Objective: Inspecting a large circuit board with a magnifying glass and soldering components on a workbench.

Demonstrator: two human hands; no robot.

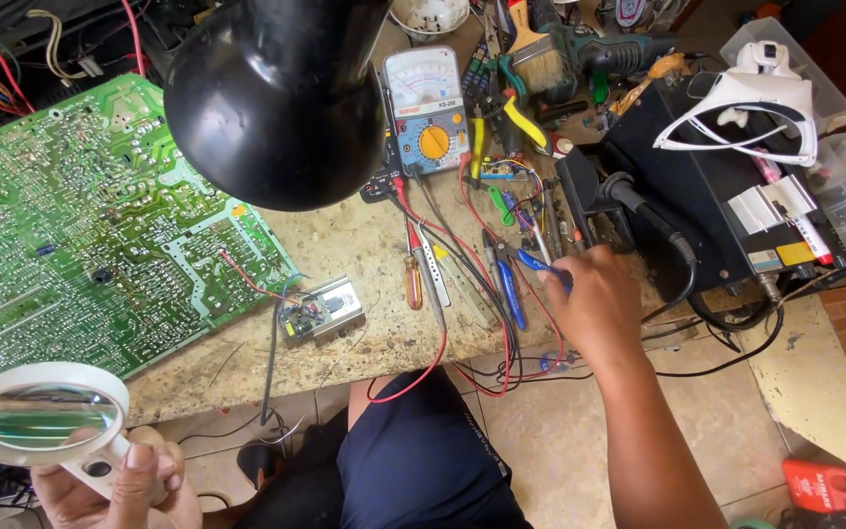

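Left hand [119, 485], low at the bench edge, fingers wrapped round the handle of a magnifier [44, 416], lens held level below the green circuit board [90, 225]. Right hand [594, 304] out over the bench among loose tools, fingers pinched shut on a blue-handled tool [540, 265]. Multimeter [428, 110] stands behind; black lamp [276, 93] overhead.

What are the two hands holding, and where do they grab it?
The left hand holds a white magnifying glass by its handle. The right hand pinches the blue handle of a small tool; which tool cannot be told.
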